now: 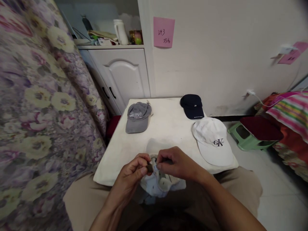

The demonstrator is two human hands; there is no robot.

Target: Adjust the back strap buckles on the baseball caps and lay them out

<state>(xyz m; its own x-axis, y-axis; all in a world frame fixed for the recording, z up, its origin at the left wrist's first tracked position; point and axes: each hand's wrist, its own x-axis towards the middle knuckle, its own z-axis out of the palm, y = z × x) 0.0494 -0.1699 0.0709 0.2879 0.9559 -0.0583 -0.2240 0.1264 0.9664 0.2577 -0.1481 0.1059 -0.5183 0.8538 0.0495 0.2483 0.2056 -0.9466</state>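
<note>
A light blue cap (150,183) hangs at the table's near edge, its pale inside facing up towards me. My left hand (134,171) pinches a small dark brown piece, perhaps a strap end or buckle, at the cap's left side. On the cap's far rim, my right hand (174,162) has its fingertips closed together; they hide whatever they grip. A grey cap (138,118) with white lettering lies at the far left of the table. A navy cap (192,106) sits at the far right, with a white cap (214,141) bearing dark letters in front of it.
The caps rest on a cream-covered table (168,118) against the wall. A floral curtain (36,112) hangs close on the left, and a white cabinet (122,70) stands behind. To the right are a green stool (243,141) and a striped cloth (291,109).
</note>
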